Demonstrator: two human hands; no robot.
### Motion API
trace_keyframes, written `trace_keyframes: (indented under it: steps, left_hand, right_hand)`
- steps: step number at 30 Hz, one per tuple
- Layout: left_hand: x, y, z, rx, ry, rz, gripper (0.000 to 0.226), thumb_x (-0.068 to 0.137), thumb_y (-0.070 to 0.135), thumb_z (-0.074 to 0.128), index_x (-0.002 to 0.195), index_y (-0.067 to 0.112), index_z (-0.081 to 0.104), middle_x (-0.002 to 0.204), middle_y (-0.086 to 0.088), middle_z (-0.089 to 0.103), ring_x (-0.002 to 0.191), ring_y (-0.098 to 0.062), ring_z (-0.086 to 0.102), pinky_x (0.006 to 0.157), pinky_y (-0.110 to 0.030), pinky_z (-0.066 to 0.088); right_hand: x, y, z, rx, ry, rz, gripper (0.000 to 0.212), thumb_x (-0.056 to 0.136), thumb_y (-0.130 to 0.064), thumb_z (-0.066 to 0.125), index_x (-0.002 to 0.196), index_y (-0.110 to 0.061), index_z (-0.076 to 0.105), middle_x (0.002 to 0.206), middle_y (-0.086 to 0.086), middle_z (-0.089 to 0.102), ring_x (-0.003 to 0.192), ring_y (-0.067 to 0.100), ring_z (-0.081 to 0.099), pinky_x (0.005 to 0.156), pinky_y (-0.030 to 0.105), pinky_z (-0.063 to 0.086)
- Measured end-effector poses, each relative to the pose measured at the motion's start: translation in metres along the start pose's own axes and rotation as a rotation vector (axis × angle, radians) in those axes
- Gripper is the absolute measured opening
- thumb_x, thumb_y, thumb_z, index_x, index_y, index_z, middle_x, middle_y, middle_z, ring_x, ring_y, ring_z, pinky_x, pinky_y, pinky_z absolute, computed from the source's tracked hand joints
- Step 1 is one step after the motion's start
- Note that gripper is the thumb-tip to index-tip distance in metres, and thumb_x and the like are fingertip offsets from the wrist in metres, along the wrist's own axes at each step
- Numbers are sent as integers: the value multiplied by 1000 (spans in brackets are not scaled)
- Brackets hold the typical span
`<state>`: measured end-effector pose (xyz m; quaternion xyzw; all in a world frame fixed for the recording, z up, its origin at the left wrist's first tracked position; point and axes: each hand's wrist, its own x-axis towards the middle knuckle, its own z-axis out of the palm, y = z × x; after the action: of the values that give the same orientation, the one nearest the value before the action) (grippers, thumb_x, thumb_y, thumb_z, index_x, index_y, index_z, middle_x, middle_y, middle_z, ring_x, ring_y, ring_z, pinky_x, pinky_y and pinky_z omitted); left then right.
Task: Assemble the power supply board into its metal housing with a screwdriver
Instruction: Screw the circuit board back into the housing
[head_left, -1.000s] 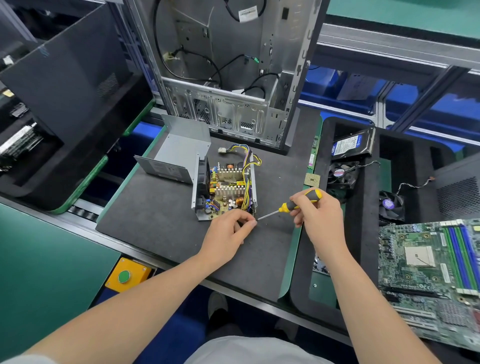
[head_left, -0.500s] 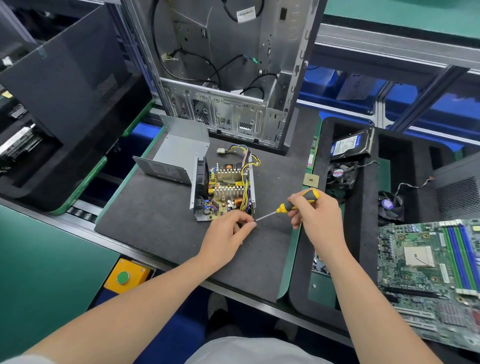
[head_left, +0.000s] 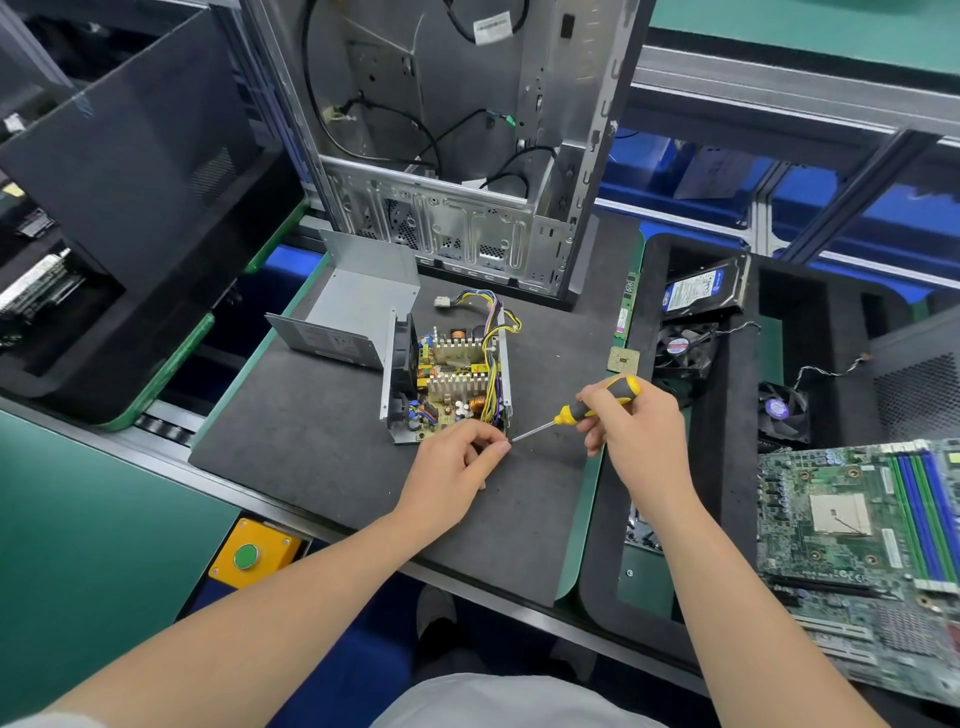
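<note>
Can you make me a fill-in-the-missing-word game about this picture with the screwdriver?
The right hand grips a screwdriver with a black and ____ handle.
The left hand pinches at the screwdriver's ____.
The round button on the yellow box is ____.
The motherboard lies on the person's ____ side.
Missing words: yellow; tip; green; right.

The screwdriver (head_left: 597, 404) lies in the right grip (head_left: 641, 441), its tip reaching left to the left grip (head_left: 452, 470). Just behind the left grip, the power supply board (head_left: 457, 387) sits in its metal housing (head_left: 386, 379) on the table (head_left: 311, 441). A cover (head_left: 353, 312) lies behind and left of that grip, and a computer case (head_left: 441, 156) stands further behind. A motherboard (head_left: 857, 519) lies right of the right grip, with a fan (head_left: 685, 351) just behind that grip.
</note>
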<state>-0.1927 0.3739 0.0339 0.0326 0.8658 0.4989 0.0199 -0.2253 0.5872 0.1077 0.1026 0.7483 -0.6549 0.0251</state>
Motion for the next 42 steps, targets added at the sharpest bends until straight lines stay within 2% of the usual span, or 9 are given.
trace_keyframes:
  steps: [6,10,14,19,24,28,33,39,42]
  left_hand:
    - [0,0,-1,-13,-6,-3,15,99,34,65,91,47,63,65,5,64,61,-10,65,70,-28,50]
    - [-1,-1,-1,-20,-7,-3,14,99,34,65,91,46,63,64,6,64,60,-10,64,67,-26,47]
    - [0,-2,-1,-11,-8,5,13,100,34,64,92,45,63,66,8,65,61,-10,64,68,-25,48]
    - [-1,-3,-1,6,-2,20,11,100,34,65,94,43,64,70,13,65,62,-10,65,70,-28,50]
    - [-1,-4,0,12,19,23,5,100,34,64,96,36,67,67,10,65,60,-7,64,70,-30,52]
    - [-2,-5,0,-3,41,27,4,100,34,65,97,34,67,70,10,64,60,-8,65,69,-32,54]
    - [-3,-4,0,-30,76,-1,6,97,33,68,94,38,66,65,8,63,60,-9,65,71,-36,56]
    - [-5,1,-1,-156,96,-85,11,95,34,71,94,44,68,72,6,68,59,-13,67,53,-28,57]
    - [-6,3,-2,-250,104,-147,8,91,38,74,93,45,70,76,3,69,59,-16,67,50,-27,55]
  right_hand:
    - [2,2,0,0,9,5,16,83,-22,64,78,-9,69,72,8,76,51,18,60,49,30,52]
    - [3,3,-1,2,10,1,15,83,-22,64,77,-9,70,73,8,76,51,19,60,49,31,52]
    - [3,4,0,-20,7,1,14,82,-24,64,73,-17,71,72,7,76,51,18,61,49,31,53]
    - [3,3,-1,-62,-10,-12,17,86,-24,66,73,-14,71,70,7,75,50,18,61,50,30,54]
    - [1,0,2,-34,6,-21,35,96,-27,72,84,5,66,68,10,74,48,21,63,48,31,55]
    - [1,-2,3,33,5,-2,38,97,-23,73,89,12,61,71,13,75,50,23,65,49,33,57]
    - [2,-2,1,9,-41,15,24,98,-18,71,93,5,68,76,12,77,57,22,66,53,36,59]
    - [3,1,2,28,-5,33,22,99,-19,70,87,0,69,74,15,75,55,23,66,53,38,58]
    - [4,1,2,41,1,37,21,99,-19,70,87,-2,69,73,15,75,53,23,65,52,38,58]
